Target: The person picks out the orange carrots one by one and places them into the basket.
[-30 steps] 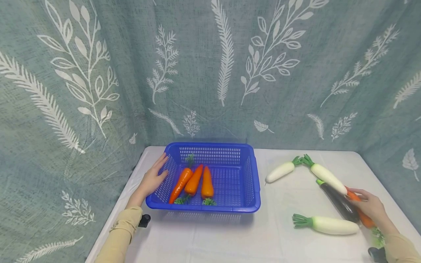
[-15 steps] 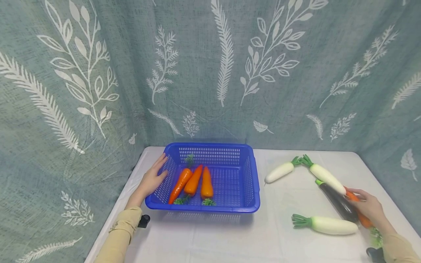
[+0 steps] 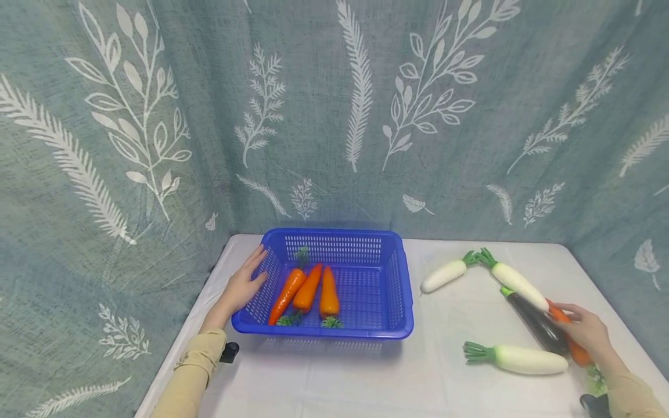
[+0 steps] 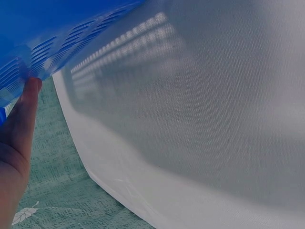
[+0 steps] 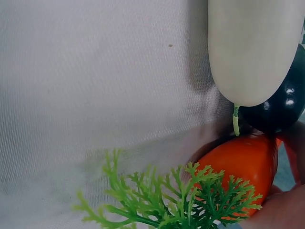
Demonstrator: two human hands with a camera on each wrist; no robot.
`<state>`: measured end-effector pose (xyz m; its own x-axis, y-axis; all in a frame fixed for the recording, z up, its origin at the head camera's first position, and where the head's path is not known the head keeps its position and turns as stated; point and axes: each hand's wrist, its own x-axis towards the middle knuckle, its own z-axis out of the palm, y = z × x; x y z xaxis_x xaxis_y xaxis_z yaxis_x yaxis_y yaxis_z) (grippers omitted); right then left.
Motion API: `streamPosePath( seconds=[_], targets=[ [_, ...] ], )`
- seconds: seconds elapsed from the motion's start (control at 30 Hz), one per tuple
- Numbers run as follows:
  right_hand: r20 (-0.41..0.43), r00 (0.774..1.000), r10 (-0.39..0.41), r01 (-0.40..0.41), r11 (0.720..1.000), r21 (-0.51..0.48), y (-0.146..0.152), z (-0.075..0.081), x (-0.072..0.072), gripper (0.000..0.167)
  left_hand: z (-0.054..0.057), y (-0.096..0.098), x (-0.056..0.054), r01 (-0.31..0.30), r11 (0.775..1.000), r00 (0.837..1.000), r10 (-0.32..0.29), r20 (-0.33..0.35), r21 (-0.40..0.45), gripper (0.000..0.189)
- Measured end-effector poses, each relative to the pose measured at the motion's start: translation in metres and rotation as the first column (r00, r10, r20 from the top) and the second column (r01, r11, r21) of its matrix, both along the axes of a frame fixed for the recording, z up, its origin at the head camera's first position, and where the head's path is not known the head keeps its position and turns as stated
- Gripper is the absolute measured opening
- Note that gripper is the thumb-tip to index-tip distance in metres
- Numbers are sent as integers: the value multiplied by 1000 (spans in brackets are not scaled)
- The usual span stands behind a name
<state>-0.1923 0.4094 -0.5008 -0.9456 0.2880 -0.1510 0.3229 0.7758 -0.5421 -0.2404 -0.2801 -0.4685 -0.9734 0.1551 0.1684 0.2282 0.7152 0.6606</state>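
Observation:
My left hand (image 3: 241, 288) rests at the left side of a blue plastic basket (image 3: 366, 333), fingers extended along its rim. In the left wrist view a fingertip touches the basket's slotted outer wall (image 4: 45, 52). Three orange carrots (image 3: 329, 293) lie inside. At the right, my right hand (image 3: 586, 332) holds an orange carrot (image 5: 240, 160) that has a green leafy top (image 5: 186, 200); it lies on the table along a dark eggplant (image 3: 538, 322). A finger and thumb curl at the carrot's sides.
White radishes lie around the eggplant: one radish (image 3: 530, 360) in front, another radish (image 3: 517, 284) overlapping the eggplant's upper end, and a third radish (image 3: 444, 276) further left. A white cloth (image 3: 366, 383) covers the table, and a patterned green curtain (image 3: 324, 145) hangs behind.
The head view has shifted very slightly. Both hands stay at their places, the left at the basket and the right at the carrot.

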Motion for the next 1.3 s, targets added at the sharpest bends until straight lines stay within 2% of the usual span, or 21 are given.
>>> streamPosePath(
  seconds=[0.2, 0.37, 0.6, 0.9, 1.3],
  targets=[
    [5, 1000, -29, 29, 1000, -2, 0, 1, 1, 55, -1, 0, 0, -1, 1000, 1000, 1, 4, -4, 55],
    [6, 1000, -24, 24, 1000, -6, 0, 3, 3, 58, -1, 1, 1, -1, 1000, 1000, 1, 0, -5, 55],
    [-71, 997, 11, -10, 1000, 19, 1, 11, 5, 56, 0, 1, 1, -6, 1000, 1000, 6, 11, -8, 55],
    [-77, 995, -55, 54, 998, -22, -1, 21, 3, 59, -1, -1, 0, -2, 1000, 1000, 2, -1, -8, 55],
    [-69, 994, -86, 81, 994, -76, -9, 36, -4, 62, 0, 0, 0, 0, 1000, 1000, 0, -12, -13, 55]
  ],
)
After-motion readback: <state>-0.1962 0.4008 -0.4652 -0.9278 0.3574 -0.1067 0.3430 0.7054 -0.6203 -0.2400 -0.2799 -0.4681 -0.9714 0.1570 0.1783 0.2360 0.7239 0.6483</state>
